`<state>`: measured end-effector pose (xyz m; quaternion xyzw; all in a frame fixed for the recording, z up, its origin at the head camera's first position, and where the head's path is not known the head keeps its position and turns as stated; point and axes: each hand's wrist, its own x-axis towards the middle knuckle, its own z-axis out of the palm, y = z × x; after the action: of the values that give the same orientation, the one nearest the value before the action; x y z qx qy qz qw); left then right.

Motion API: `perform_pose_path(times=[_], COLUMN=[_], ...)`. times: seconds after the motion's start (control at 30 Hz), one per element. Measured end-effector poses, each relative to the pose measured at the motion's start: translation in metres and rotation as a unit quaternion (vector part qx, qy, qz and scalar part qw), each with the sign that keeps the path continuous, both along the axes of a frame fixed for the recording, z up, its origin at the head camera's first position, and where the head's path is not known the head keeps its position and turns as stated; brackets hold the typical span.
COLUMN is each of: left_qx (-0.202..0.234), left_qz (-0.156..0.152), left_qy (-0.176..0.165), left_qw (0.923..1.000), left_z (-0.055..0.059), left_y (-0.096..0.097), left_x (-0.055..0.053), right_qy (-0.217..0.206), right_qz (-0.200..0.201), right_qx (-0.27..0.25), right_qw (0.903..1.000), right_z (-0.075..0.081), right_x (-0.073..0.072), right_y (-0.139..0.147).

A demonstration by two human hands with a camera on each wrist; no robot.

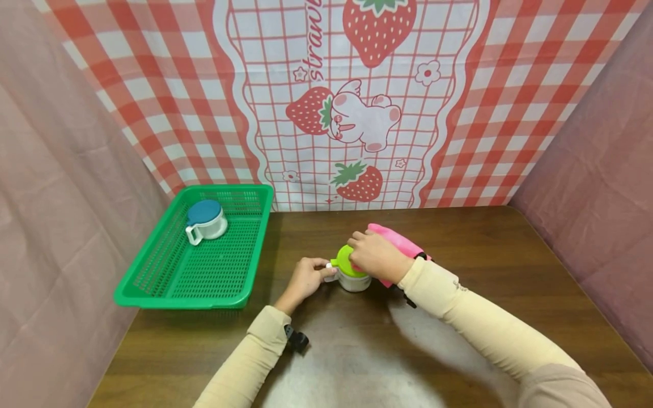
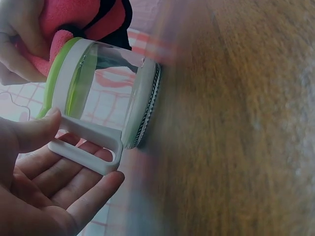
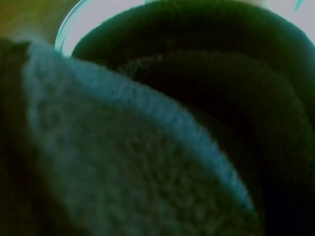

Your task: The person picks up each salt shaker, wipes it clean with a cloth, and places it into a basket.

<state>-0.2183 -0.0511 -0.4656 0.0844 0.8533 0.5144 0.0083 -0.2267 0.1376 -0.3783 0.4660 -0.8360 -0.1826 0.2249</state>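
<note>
A small clear jar (image 1: 354,284) with a lime-green lid (image 1: 344,259) and a white handle (image 2: 91,156) stands upright on the table. My left hand (image 1: 304,277) pinches that handle, thumb on one side and fingers on the other, as the left wrist view shows. Over the lid, my right hand (image 1: 379,256) grips a pink cloth (image 1: 397,240) and presses part of it to the lid. The rest of the cloth hangs out past the hand to the right. Folds of cloth (image 3: 133,142) fill the dark right wrist view and hide the right fingers.
A green plastic basket (image 1: 257,255) stands at the left of the wooden table (image 1: 469,249). Inside it, near the back, sits a similar jar with a blue lid (image 1: 205,211). A strawberry-patterned curtain (image 1: 275,141) hangs behind, with plain pink drapes (image 1: 586,136) on both sides.
</note>
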Motion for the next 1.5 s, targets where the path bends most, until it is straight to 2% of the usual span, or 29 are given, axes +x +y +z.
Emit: perform_pose_path(times=[0.37, 0.7, 1.1, 1.37, 1.5], left_qx=[-0.019, -0.025, -0.038, -0.033, -0.031], left_qz=[-0.011, -0.021, -0.030, -0.027, -0.021], left_qy=[0.018, 0.004, 0.017, 0.014, 0.011], left_qw=[0.9996, 0.9995, 0.9987, 0.9990, 0.9992], left_z=[0.000, 0.002, 0.004, 0.003, 0.000], left_y=[-0.003, -0.001, -0.001, -0.001, -0.002], left_x=[-0.003, -0.003, -0.004, -0.004, -0.003], right_qy=[-0.037, -0.048, -0.085, -0.110, -0.120], right_qz=[0.011, 0.008, -0.056, -0.105, -0.118], right_qx=[0.002, -0.010, 0.011, -0.010, -0.018], right_qw=[0.9992, 0.9987, 0.9948, 0.9883, 0.9856], right_z=[0.003, 0.003, 0.007, 0.006, 0.006], right_x=[-0.003, -0.012, -0.030, -0.044, -0.047], right_y=[-0.018, -0.029, -0.038, -0.029, -0.022])
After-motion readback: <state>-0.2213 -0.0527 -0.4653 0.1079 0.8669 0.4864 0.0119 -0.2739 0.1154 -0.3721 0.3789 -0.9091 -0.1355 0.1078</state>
